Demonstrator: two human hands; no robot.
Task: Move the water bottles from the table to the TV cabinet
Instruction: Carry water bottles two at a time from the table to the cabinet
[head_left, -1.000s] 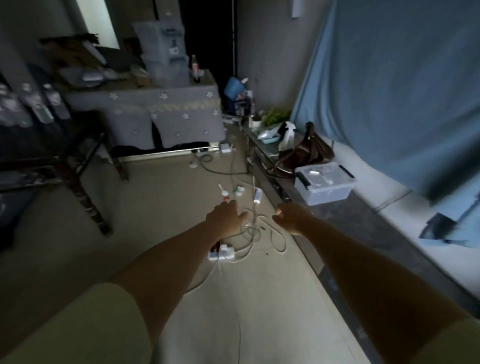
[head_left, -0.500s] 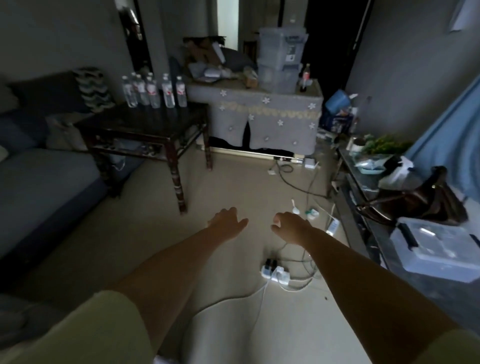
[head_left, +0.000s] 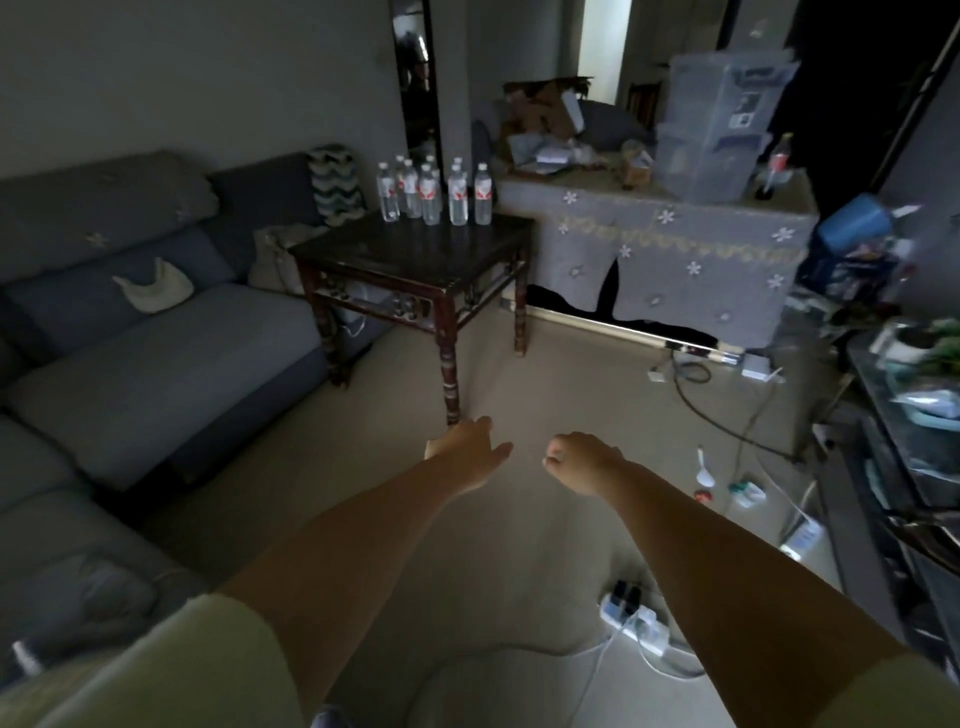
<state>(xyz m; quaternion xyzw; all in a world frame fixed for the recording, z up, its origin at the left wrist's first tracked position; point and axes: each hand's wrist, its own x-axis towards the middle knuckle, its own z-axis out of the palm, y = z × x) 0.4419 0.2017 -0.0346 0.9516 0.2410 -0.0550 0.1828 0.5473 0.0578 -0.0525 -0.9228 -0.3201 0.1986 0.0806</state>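
Note:
Several clear water bottles (head_left: 434, 195) with red-and-white labels stand upright in a cluster at the far edge of a dark wooden table (head_left: 405, 254). My left hand (head_left: 467, 447) is stretched out over the floor in front of the table's near leg, its fingers relaxed and holding nothing. Beside it, my right hand (head_left: 579, 460) hangs loosely curled and holds nothing. Both hands are well short of the bottles. The glass-topped TV cabinet (head_left: 904, 467) runs along the right edge, only partly in view and blurred.
A grey sofa (head_left: 130, 338) fills the left side. A cloth-covered bench (head_left: 675, 244) with boxes and a plastic bin stands behind the table. A power strip (head_left: 636, 621), cables and small items lie on the floor at the right.
The view has swung left from the TV cabinet toward the table, so the bottles and sofa are now centred. Both hands stay extended and hold nothing.

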